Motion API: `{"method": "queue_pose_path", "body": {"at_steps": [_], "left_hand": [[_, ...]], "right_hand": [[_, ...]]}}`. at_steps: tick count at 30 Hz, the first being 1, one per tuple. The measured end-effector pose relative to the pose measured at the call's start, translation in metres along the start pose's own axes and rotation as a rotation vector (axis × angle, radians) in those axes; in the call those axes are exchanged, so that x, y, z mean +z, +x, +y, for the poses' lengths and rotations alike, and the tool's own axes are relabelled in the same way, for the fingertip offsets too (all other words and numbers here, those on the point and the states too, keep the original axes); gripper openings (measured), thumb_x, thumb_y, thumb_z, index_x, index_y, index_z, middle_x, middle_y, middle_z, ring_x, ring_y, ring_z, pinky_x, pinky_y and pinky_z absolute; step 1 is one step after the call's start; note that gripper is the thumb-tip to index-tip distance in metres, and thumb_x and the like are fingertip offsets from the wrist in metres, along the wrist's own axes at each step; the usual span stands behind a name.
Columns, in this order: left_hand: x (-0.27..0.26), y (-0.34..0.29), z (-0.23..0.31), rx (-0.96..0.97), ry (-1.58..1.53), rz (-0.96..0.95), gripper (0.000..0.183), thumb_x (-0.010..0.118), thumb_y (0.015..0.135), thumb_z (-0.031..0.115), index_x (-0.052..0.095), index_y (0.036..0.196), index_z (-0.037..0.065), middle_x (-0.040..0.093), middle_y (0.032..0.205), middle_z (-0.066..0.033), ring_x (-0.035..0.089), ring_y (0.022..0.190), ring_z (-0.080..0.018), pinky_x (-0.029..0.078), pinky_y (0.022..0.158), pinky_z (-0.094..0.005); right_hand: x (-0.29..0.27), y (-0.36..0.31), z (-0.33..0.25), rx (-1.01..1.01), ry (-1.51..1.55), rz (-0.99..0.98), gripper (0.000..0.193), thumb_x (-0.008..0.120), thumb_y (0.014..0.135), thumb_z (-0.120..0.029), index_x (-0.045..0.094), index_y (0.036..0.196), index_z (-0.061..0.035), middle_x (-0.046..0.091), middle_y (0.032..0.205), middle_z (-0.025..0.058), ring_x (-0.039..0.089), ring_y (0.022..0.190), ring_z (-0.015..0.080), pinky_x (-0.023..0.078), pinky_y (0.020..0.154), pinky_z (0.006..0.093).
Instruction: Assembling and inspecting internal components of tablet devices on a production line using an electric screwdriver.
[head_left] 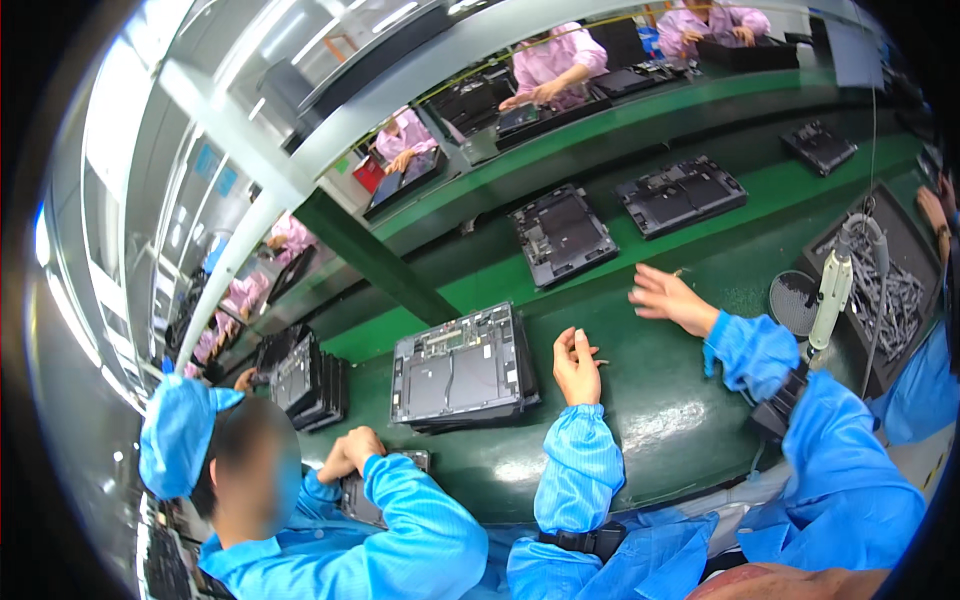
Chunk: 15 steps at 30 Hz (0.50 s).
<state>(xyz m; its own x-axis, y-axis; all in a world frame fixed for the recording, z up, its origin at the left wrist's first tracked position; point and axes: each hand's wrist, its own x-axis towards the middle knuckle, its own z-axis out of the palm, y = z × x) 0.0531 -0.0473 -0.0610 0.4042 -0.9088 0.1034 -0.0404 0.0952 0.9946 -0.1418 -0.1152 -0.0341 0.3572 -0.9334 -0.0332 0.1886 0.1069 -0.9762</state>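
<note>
Over the green bench, my left hand (577, 368) is raised with its fingers curled together; whether anything is in them is hidden. To its right, my right hand (672, 300) stretches forward with the fingers apart and holds nothing. Nearest to the left hand, on its left, is a stack of opened black laptop bases (460, 365), the top one showing its circuit board. Beyond my hands, a single opened laptop base (565, 235) lies on the bright green strip, with another laptop base (682, 193) to its right.
An electric screwdriver (832, 290) hangs at the right by a round mesh cup (793, 302) and a dark tray (885, 370) of small grey parts. A co-worker (340, 530) in blue works close on my left near another laptop stack (308, 380). A green post (375, 255) rises beyond.
</note>
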Motion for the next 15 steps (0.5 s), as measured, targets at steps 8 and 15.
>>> {"method": "queue_pose_path", "body": {"at_steps": [8, 15], "left_hand": [[0.057, 0.089, 0.004, -0.173, -0.214, 0.017, 0.056, 0.059, 0.090, 0.022, 0.035, 0.131, -0.007, 0.057, 0.107, -0.0157, 0.066, 0.073, -0.0227, 0.052, 0.050, -0.0282], [0.092, 0.147, -0.011, -0.261, -0.091, 0.092, 0.040, 0.065, 0.085, 0.022, 0.052, 0.113, -0.003, 0.059, 0.094, -0.0136, 0.062, 0.071, -0.0219, 0.052, 0.052, -0.0298]], "right_hand": [[-0.023, -0.084, 0.010, -0.131, -0.201, 0.064, 0.040, 0.057, 0.089, -0.007, 0.047, 0.127, 0.0027, 0.064, 0.090, 0.0108, 0.064, 0.072, 0.0131, 0.054, 0.066, 0.0264], [-0.025, -0.086, 0.006, -0.218, -0.368, 0.124, 0.032, 0.060, 0.085, -0.012, 0.057, 0.115, 0.0008, 0.067, 0.078, 0.0099, 0.065, 0.062, 0.0168, 0.052, 0.058, 0.0300]]}}
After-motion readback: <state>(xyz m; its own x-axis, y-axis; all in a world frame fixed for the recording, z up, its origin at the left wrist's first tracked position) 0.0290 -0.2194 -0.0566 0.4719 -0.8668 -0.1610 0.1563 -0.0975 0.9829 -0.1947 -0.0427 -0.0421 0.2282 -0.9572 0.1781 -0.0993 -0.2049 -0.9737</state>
